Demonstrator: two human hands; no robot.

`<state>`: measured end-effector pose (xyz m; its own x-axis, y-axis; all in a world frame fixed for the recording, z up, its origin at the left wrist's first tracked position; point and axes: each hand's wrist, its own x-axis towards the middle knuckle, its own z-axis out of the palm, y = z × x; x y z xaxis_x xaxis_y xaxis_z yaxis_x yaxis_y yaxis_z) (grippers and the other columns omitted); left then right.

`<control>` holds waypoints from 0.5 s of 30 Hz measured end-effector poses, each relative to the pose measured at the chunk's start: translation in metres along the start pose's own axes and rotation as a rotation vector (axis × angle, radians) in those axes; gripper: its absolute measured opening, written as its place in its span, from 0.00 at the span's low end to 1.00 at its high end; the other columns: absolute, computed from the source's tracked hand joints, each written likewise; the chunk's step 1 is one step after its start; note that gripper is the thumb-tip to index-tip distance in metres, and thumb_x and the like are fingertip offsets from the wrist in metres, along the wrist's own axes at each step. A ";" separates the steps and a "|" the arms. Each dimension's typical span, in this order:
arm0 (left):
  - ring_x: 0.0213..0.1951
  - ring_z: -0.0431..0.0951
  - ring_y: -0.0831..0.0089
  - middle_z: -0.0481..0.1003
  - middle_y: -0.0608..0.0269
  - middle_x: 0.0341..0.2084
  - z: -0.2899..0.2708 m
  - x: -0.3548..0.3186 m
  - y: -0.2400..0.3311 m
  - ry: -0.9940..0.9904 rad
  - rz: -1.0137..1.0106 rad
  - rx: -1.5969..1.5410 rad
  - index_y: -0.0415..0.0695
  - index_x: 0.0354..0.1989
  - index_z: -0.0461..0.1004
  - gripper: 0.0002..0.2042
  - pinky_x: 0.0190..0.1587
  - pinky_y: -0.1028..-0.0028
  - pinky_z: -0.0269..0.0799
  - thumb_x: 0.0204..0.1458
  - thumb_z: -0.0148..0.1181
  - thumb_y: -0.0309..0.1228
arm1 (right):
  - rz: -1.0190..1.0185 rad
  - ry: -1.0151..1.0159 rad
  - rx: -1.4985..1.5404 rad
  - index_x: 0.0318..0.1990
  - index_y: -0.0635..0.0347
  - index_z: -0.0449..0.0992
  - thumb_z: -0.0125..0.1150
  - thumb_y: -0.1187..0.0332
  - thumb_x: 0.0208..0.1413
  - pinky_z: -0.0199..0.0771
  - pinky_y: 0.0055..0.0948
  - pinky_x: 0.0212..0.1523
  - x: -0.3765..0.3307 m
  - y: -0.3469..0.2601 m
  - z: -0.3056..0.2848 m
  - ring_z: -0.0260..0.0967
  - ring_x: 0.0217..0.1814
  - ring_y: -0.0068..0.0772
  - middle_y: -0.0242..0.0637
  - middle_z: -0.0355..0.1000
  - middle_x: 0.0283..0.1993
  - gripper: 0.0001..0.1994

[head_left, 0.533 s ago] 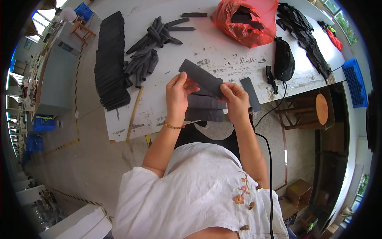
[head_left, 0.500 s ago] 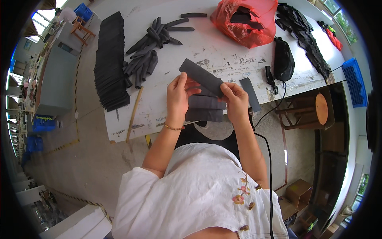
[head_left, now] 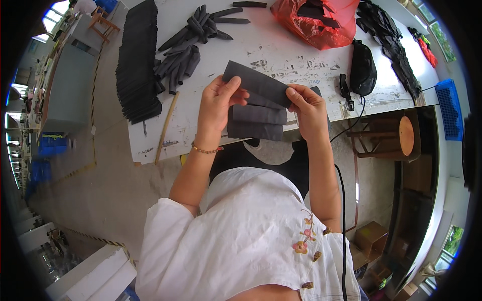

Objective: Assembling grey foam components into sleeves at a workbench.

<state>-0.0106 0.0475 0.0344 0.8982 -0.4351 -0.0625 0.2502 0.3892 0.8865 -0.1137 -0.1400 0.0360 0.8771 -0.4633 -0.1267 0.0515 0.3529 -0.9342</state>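
A flat dark grey fabric strip is stretched between my two hands above the near edge of the table. My left hand pinches its left end, thumb on top and fingers underneath. The right end is pinched by my right hand, thumb on the upper face. Below the strip, similar dark fabric pieces lie overlapping at the table edge, partly covered by it. Another grey piece, mostly hidden, shows behind my right hand.
On the white table, a long row of stacked black pieces and a pile of rolled dark strips lie left, beside a thin wooden stick. A red plastic bag, black pouch and black strips lie right.
My left hand has moved onto the strip's left end, thumb now over its face. Both hands have spread slightly apart, and the strip is held more level. The whole view has shifted a little.
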 end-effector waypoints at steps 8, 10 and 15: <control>0.24 0.74 0.78 0.76 0.65 0.24 -0.041 -0.079 -0.050 0.153 -0.122 0.516 0.38 0.34 0.72 0.11 0.26 0.81 0.67 0.51 0.66 0.33 | 0.132 0.059 -0.434 0.41 0.65 0.75 0.69 0.71 0.51 0.64 0.15 0.29 -0.057 0.040 -0.021 0.63 0.27 0.14 0.26 0.70 0.28 0.12; 0.25 0.72 0.77 0.75 0.66 0.24 -0.049 -0.092 -0.070 0.190 -0.078 0.641 0.38 0.33 0.72 0.12 0.28 0.79 0.67 0.49 0.67 0.33 | 0.031 0.099 -0.479 0.36 0.64 0.72 0.69 0.73 0.50 0.65 0.16 0.30 -0.066 0.055 -0.024 0.63 0.28 0.14 0.26 0.69 0.27 0.11; 0.29 0.68 0.73 0.71 0.64 0.28 -0.050 -0.090 -0.092 0.301 0.125 0.889 0.39 0.36 0.71 0.16 0.36 0.72 0.68 0.44 0.71 0.32 | -0.019 0.144 -0.705 0.36 0.64 0.70 0.70 0.73 0.48 0.67 0.19 0.30 -0.059 0.071 -0.021 0.63 0.27 0.17 0.28 0.68 0.27 0.13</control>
<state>-0.0963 0.0913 -0.0641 0.9864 -0.1561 0.0511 -0.1099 -0.3967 0.9113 -0.1715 -0.1050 -0.0302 0.8049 -0.5840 -0.1054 -0.2969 -0.2425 -0.9236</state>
